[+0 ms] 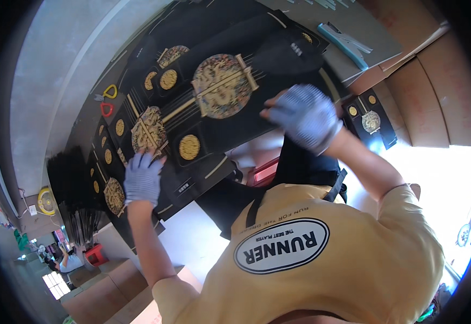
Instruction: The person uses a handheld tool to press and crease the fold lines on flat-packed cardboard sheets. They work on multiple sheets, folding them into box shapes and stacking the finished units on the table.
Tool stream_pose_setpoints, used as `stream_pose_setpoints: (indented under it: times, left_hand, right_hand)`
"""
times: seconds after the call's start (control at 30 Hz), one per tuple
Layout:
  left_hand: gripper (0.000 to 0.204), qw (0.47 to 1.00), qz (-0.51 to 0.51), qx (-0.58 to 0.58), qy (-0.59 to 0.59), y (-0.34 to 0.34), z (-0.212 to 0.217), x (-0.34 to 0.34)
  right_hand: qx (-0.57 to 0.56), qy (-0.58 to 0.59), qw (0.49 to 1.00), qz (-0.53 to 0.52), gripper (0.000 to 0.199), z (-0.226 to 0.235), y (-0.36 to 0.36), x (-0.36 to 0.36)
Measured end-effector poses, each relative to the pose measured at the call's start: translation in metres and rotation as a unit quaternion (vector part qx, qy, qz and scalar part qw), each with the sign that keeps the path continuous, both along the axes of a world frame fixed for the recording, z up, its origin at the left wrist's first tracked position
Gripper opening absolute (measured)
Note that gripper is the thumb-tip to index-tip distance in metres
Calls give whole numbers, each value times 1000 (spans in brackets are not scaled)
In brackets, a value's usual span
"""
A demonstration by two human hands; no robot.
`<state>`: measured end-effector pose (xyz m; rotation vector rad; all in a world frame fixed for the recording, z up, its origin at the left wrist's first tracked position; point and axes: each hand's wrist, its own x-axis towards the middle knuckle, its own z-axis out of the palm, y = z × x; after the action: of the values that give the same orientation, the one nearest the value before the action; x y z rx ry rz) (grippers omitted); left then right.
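Note:
Black sheets (203, 27) lie overlapping across the worktable, printed with golden patterns. The largest pattern is a round dragon design (222, 86) with a long gold bar across it; several small gold discs (189, 147) sit around the designs. My left hand (142, 178), in a striped grey-white glove, rests with fingers spread at the lower edge of a smaller round design (150, 127). Gloved the same way, my right hand (307, 117) hovers by the right part of the sheets. It is smeared by motion, and I cannot make out anything held in it.
Scissors (107, 99) with a yellow and a red handle lie at the left edge. A light-blue long-handled tool (343, 46) rests at the upper right. Cardboard boxes (416, 100) stand on the right, more boxes (98, 297) at lower left. Far left, another person (69, 261) is visible.

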<state>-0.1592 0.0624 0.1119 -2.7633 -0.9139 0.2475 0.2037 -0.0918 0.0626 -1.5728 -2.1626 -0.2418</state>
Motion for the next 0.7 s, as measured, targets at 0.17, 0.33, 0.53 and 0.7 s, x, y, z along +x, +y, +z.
stream_pose_setpoints:
  times: [0.17,0.33,0.53,0.7]
  left_hand:
    - [40,958,22,-1,-286,9,25,99]
    - [75,958,174,36,-225,44,-43,218]
    - [76,989,82,42,-114,54,-98,259]
    - [64,960,-192,65,-194,55,-101,234]
  right_hand:
    - [-54,101,986,120,33,-10,6,-42]
    - [116,196,958,-175,34,21,29,57]
    - [-155,-99,868,-461,83,-36,-13,187]
    - [-224,-110,857,-451,66,-28,-37,172]
